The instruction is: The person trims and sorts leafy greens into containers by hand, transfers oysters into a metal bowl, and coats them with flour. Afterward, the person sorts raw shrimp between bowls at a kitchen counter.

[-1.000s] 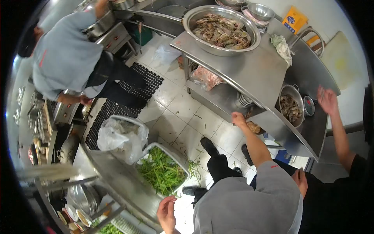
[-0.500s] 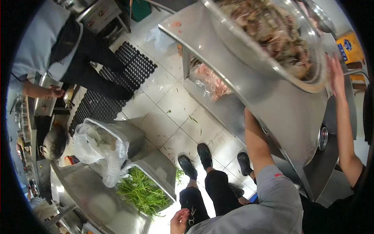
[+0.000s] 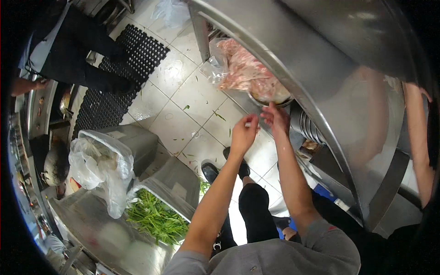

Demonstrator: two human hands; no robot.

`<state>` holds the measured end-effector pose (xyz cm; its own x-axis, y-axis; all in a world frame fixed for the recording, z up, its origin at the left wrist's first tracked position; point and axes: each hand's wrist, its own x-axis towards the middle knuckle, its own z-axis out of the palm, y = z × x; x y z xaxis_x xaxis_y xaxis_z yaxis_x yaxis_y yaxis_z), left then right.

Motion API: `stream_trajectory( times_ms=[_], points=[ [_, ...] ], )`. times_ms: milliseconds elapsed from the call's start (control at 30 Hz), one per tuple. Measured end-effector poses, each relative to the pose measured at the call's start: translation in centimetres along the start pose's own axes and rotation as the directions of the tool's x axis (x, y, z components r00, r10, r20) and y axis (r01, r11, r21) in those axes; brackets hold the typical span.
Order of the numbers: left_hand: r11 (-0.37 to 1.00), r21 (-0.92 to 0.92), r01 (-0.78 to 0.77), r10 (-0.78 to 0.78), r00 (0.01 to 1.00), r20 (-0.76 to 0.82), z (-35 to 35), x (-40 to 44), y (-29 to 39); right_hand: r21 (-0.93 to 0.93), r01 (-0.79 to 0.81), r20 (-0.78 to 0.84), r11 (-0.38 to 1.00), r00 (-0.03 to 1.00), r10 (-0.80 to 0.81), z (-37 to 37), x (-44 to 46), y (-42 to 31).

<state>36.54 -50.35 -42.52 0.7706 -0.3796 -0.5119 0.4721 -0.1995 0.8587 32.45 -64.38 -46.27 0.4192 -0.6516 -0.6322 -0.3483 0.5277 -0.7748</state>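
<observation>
My left hand (image 3: 245, 133) is in front of the lower shelf of the steel table, fingers loosely bent, nothing visible in them. Close beside it, my right hand (image 3: 277, 118) reaches toward a round metal bowl (image 3: 271, 101) on that shelf; its fingers are apart and it holds nothing I can see. Pinkish raw meat in a clear plastic bag (image 3: 245, 66) lies over and behind the bowl. Whether the right fingertips touch the bowl's rim I cannot tell. To the right of the bowl are several stacked metal rims (image 3: 309, 124).
The curved steel edge (image 3: 293, 75) overhangs the shelf. Another person's arm (image 3: 418, 137) is at far right; another person (image 3: 68, 50) stands at upper left by a black mat (image 3: 121, 75). Grey bins (image 3: 172, 185) at left hold green leaves (image 3: 156, 217) and plastic bags (image 3: 101, 172).
My left hand has risen from near my lap to the shelf. My right hand, hidden under the tabletop before, now shows by the bowl. The view has shifted; the large meat-filled bowl above is gone from view.
</observation>
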Motion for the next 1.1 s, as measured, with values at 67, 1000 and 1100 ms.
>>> stream_trajectory(
  times_ms=[67, 1000, 1100],
  points=[
    [0.993, -0.055, 0.103, -0.106, 0.993, -0.045, 2.1, 4.7, -1.9, 0.102, -0.065, -0.031, 0.993, 0.997, 0.069, 0.1, -3.1, -0.6],
    [0.988, -0.099, 0.118, -0.123, 0.991, -0.048, 2.0, 10.7, -1.6, 0.107, -0.038, -0.216, 0.994, 0.975, 0.061, -10.7, -9.9, 11.3],
    [0.986, -0.1, 0.133, -0.137, 0.99, -0.035, 2.5, 10.8, -2.0, 0.231, -0.125, -0.26, 0.965, 0.948, 0.185, -11.5, -16.1, 10.3]
  ],
)
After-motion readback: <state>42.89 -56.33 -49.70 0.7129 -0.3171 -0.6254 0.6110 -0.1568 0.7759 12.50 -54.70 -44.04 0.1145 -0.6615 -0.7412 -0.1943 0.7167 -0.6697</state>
